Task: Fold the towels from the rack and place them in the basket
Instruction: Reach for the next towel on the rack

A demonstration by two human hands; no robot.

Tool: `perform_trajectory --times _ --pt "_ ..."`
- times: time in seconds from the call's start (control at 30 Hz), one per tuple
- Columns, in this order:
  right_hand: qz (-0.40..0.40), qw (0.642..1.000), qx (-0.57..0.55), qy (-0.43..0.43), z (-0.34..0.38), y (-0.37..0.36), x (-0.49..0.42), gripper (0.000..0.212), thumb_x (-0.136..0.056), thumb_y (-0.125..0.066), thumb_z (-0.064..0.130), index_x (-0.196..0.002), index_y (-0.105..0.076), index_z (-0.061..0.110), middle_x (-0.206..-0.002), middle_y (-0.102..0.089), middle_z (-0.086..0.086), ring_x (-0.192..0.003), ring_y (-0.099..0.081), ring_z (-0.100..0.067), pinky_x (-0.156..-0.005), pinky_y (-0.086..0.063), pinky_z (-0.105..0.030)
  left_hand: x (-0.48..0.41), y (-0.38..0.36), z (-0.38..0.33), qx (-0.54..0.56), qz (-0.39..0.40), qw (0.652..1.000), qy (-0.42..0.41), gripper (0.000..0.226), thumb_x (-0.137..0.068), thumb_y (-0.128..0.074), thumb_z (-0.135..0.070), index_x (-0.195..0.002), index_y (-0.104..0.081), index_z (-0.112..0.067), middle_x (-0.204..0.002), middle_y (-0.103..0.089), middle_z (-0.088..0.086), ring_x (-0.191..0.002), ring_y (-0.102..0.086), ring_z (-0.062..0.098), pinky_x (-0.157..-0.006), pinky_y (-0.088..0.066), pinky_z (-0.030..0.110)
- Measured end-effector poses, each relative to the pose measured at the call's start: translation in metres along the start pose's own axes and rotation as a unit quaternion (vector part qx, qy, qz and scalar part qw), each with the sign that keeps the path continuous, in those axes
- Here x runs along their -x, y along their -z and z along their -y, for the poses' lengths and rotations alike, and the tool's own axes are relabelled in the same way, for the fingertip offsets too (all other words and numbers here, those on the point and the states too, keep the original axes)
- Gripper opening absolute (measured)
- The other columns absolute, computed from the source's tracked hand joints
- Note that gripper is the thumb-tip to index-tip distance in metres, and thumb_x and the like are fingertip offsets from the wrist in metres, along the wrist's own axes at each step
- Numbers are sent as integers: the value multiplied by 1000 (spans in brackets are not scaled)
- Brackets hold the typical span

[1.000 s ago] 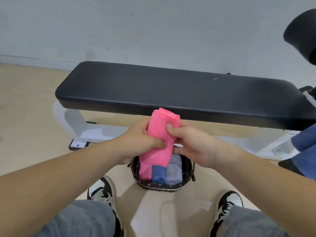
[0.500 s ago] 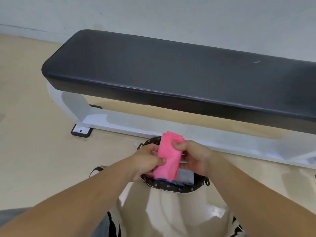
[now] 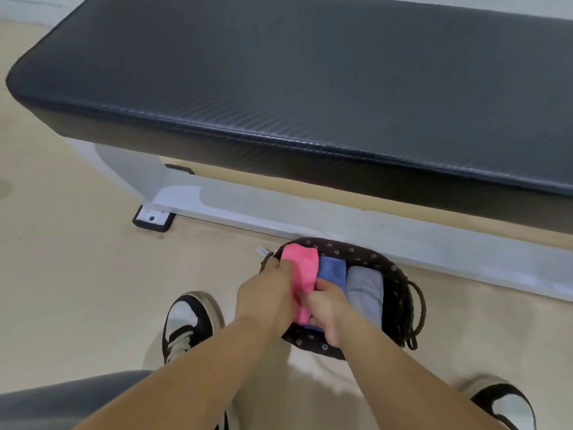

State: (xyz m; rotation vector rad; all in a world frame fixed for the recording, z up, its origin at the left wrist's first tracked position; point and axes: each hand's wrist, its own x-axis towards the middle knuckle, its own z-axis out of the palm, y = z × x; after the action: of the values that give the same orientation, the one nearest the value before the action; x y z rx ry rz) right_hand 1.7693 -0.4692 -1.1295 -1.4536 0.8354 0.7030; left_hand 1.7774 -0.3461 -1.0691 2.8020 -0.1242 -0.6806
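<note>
A dark oval basket [image 3: 398, 293] with small white flowers on its lining stands on the floor between my feet. A folded pink towel [image 3: 302, 274] lies at its left end, next to a folded blue towel [image 3: 333, 268] and a folded grey towel [image 3: 364, 290]. My left hand [image 3: 266, 301] grips the pink towel's left side against the basket rim. My right hand [image 3: 327, 310] holds the towel's right edge, its fingers wedged between pink and blue. The towel rack is out of view.
A long black padded bench [image 3: 310, 76] on a white metal frame [image 3: 341, 218] stands just beyond the basket. My left shoe [image 3: 187, 325] and right shoe [image 3: 502, 405] rest on the beige floor either side. Part of my grey trouser leg [image 3: 55, 401] fills the lower left.
Both hands have lowered the folded pink towel from in front of the bench down into the left end of the basket. The view has tilted downward and closer.
</note>
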Motion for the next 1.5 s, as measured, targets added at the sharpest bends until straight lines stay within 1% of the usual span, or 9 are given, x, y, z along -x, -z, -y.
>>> perform_trajectory --times 0.17,0.4,0.57,0.67,0.77,0.9,1.03,1.2,1.5 --pt "-5 1000 2 9 4 -10 2 28 -89 -51 -16 -90 -69 6 -78 -67 -16 -63 -63 -29 -61 -58 -47 -5 -12 3 -75 18 989 -127 45 -85 -61 -12 -129 -51 -17 -138 -40 1 -121 -43 25 -77 -45 37" --pt "-4 1000 -19 -15 5 8 2 30 -87 -56 -10 -112 -62 6 -89 -73 -18 -70 -71 -28 -70 -65 -48 -16 -27 4 -78 12 978 -192 67 -79 -66 -13 -143 -47 -12 -164 -22 8 -142 -31 29 -105 -45 42" --pt "-18 1000 -7 17 1 2 9 30 -84 -51 -13 -96 -68 8 -79 -70 -17 -63 -66 -27 -66 -63 -44 -21 -33 2 -118 95 976 -157 102 -83 -70 -13 -164 -8 -9 -171 -6 9 -159 -6 27 -121 -33 41" --pt "-21 999 -22 20 1 4 4 30 -74 -50 -9 -77 -74 9 -77 -71 -21 -71 -67 -33 -79 -60 -64 -27 -34 4 -131 144 972 -134 105 -84 -72 -11 -164 -2 -9 -172 -2 11 -159 -8 29 -119 -37 47" --pt "-62 996 17 64 -3 10 -8 28 -58 -51 6 -73 -75 9 -72 -70 -25 -68 -66 -38 -75 -57 -68 -39 -30 -4 -141 165 966 -140 88 -87 -72 -15 -158 -21 -8 -166 -16 21 -152 -23 39 -110 -45 55" --pt "-133 984 69 98 9 20 -2 24 -63 -53 15 -73 -75 20 -68 -72 -2 -79 -71 -29 -80 -61 -48 -52 -33 -9 -146 165 967 -127 67 -90 -68 -18 -149 -36 -11 -158 -29 20 -142 -37 41 -104 -48 57" --pt "-162 976 96 110 10 28 -4 34 -87 -55 1 -113 -71 16 -91 -65 6 -90 -61 -18 -80 -44 -25 -47 -48 -8 -133 163 973 -91 90 -93 -71 -18 -162 -14 -15 -172 -3 13 -158 -9 34 -115 -41 52" --pt "-138 980 100 105 3 41 -5 37 -92 -51 -2 -117 -68 18 -100 -63 7 -89 -59 -8 -70 -40 -14 -44 -60 -9 -131 136 978 -84 82 -96 -60 -8 -162 -14 -20 -173 4 10 -159 -2 32 -113 -44 47" --pt "-117 978 136 104 12 70 31 16 -95 -58 15 -102 -72 16 -88 -65 2 -80 -59 -18 -83 -57 -40 -31 -32 -17 -146 186 967 -93 87 -88 -66 -8 -161 -19 -21 -167 -11 6 -156 -15 32 -115 -41 51"
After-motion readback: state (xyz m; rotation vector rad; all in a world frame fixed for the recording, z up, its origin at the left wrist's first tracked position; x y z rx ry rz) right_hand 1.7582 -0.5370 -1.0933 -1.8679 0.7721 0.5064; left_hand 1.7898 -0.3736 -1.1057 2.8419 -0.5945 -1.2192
